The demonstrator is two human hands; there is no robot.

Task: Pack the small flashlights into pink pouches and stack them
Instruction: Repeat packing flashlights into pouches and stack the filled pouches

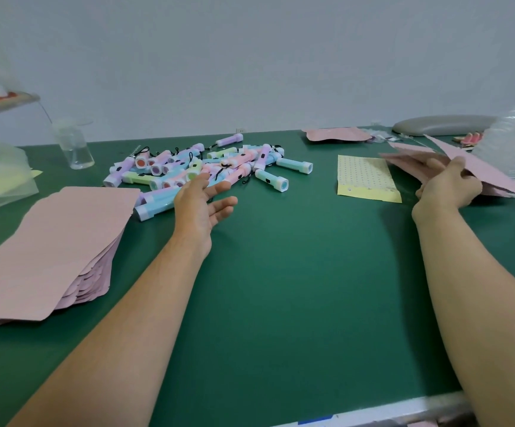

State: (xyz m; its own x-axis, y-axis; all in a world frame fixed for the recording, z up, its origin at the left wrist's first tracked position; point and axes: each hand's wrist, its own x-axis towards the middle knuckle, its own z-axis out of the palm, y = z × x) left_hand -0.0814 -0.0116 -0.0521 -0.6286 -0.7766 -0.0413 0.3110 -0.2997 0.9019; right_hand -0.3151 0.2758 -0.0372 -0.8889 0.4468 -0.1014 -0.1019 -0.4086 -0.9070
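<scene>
The left hand (202, 206) hovers spread beside the flashlights (219, 166); the right hand (447, 188) grips a pink pouch (493, 174).

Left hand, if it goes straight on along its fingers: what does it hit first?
Probably the near edge of the flashlight pile: the left hand is open, fingers aimed at it, nothing between. Depth is unclear; the fingertips may be above it.

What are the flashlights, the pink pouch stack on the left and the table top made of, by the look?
Flashlights: likely moulded plastic, pastel, smooth; soft highlights on bodies.
Pink pouches: thin paper or matte film, cannot tell which; flat, no shine, edges fanning.
Table top: green mat, probably rubber or vinyl, matte; even diffuse sheen.
</scene>
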